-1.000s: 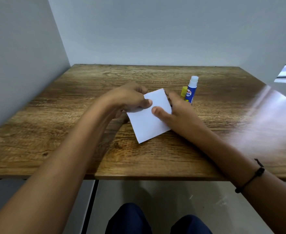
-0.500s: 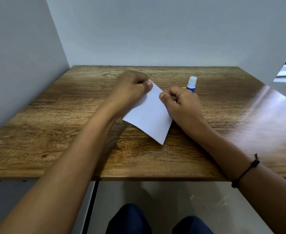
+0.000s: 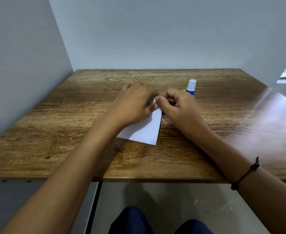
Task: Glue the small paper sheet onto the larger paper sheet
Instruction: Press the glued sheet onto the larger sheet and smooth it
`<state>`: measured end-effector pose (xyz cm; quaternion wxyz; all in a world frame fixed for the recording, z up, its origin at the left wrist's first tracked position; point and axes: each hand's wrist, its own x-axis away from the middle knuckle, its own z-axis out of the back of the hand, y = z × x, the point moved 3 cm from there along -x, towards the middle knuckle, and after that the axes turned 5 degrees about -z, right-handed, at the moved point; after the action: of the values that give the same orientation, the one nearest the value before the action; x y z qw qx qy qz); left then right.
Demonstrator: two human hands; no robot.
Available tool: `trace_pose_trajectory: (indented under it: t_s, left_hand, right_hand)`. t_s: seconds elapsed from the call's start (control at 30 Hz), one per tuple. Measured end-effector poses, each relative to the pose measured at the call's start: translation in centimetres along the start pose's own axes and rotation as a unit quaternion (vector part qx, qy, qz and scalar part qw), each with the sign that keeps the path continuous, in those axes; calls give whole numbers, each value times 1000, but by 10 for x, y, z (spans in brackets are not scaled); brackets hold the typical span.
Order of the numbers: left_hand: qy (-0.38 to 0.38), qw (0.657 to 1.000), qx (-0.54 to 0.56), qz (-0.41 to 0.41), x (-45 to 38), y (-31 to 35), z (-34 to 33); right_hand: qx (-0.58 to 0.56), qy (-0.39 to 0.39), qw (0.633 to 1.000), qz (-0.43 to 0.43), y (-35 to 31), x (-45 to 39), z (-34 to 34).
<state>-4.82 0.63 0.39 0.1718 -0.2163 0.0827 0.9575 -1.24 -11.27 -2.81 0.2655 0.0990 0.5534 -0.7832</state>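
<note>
A white paper sheet (image 3: 145, 130) is held tilted over the middle of the wooden table (image 3: 71, 132), its near corner pointing toward me. My left hand (image 3: 133, 105) covers its upper left part and grips it. My right hand (image 3: 177, 107) pinches the sheet's far top corner with fingertips close to the left hand's. I cannot tell whether one or two sheets are in the hands. A glue stick (image 3: 191, 86), blue with a white uncapped top, stands upright just behind my right hand, with its yellow cap (image 3: 184, 90) mostly hidden beside it.
Grey walls close the table on the left and at the back. The table's front edge lies near my forearms, with my knees in dark trousers (image 3: 130, 220) below it. A black cord bracelet (image 3: 245, 174) is on my right wrist.
The sheet has turned clockwise, its low corner swinging right. Both hands have moved closer together at the sheet's top corner, and my left hand now covers more of it.
</note>
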Motion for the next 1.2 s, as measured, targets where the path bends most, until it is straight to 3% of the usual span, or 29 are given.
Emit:
trace_pose_trajectory:
  t_s: [0.1,0.17,0.27,0.3,0.33,0.4,0.47,0.53,0.6,0.7,0.8,0.9,1.0,1.07,1.13,1.2]
  left_hand:
    - [33,994,100,28,-4,-4,4]
    - [104,974,165,118,-1,-20,10]
    - [233,871,327,283,13,-47,16]
    - [242,856,336,309,17,-51,14]
    - [240,863,313,316,20,-53,12]
    - [205,933,145,259,26,-46,9]
    - [126,989,-4,84,21,-32,4]
    - [59,997,-50,-31,13,-19,2]
    - [45,997,-34,-59,7,-9,3]
    - [118,991,65,-8,3,-7,7]
    - [196,959,168,115,5,-17,7]
    - [259,888,290,244,8,-36,1]
    - [322,817,344,333,13,-56,-3]
    - [297,824,336,347,15,-65,-8]
    - [224,862,312,330,16,-63,-18]
    - [153,915,248,279,16,-51,-29]
  right_hand:
    - [-37,-3,999,-15,2,1,2]
    - [-23,-18,999,-22,4,2,2]
    - [-35,-55,997,-45,5,4,-3]
    - [-48,-59,996,-56,5,5,-3]
    - [-55,-59,995,-61,4,4,-3]
    - [-44,-50,996,-55,3,4,-1]
    - [-2,-37,999,-28,2,3,0]
    - [30,-33,999,-1,0,3,-1]
    - [30,-27,999,13,-1,3,0]
    - [-54,-20,998,-32,1,2,2]
    - [-102,-56,990,-85,6,2,-3]
    - [-86,-130,979,-131,11,6,-13]
    - [-94,-144,972,-158,12,6,-15]
    - [-87,-122,975,-161,13,5,-11]
    - [-42,-71,989,-125,12,5,-6]
    - [64,0,997,-32,6,8,-1]
